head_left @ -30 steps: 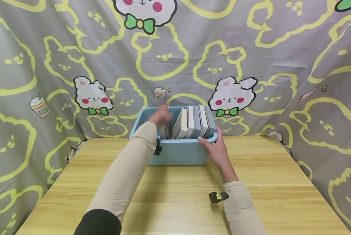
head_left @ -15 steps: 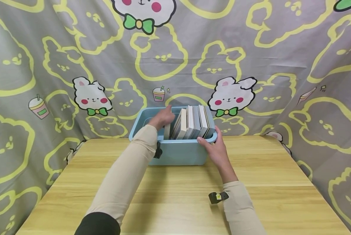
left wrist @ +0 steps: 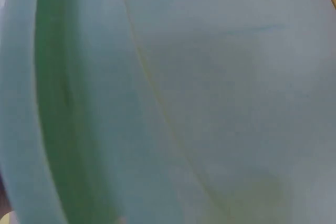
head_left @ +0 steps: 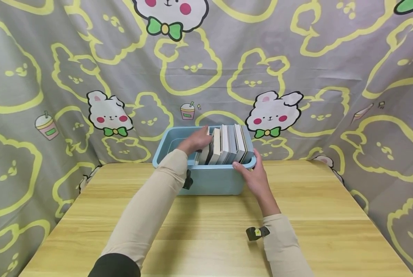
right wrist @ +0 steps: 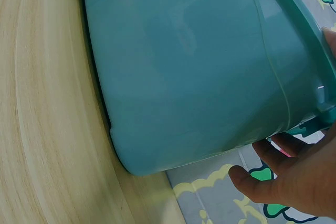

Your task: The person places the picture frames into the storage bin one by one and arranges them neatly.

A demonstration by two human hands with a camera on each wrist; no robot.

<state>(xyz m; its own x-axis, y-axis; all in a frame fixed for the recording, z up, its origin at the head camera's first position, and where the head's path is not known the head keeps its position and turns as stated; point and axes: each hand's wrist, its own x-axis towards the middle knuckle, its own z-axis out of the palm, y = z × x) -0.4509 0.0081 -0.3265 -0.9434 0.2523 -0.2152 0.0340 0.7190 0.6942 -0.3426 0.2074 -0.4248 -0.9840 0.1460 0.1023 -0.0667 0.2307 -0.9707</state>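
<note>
A light-blue plastic bin (head_left: 210, 181) stands on the table with several books (head_left: 228, 144) upright inside, packed toward its right end. My left hand (head_left: 197, 139) reaches over the front rim and holds a book (head_left: 203, 156) at the left of the row, close against the others. Its fingertips are partly hidden behind the hand and books. My right hand (head_left: 255, 177) grips the bin's front right corner, thumb on the rim and fingers along the right side. In the right wrist view, fingers (right wrist: 260, 184) of that hand lie beside the bin wall (right wrist: 194, 77).
The wooden table (head_left: 206, 234) extends in front and to both sides of the bin. A patterned grey curtain (head_left: 206, 104) hangs right behind it. The left wrist view shows only the bin's blurred wall (left wrist: 220, 103).
My left hand has moved right inside the bin, bringing the book up against the row. My right hand has stayed on the bin's corner.
</note>
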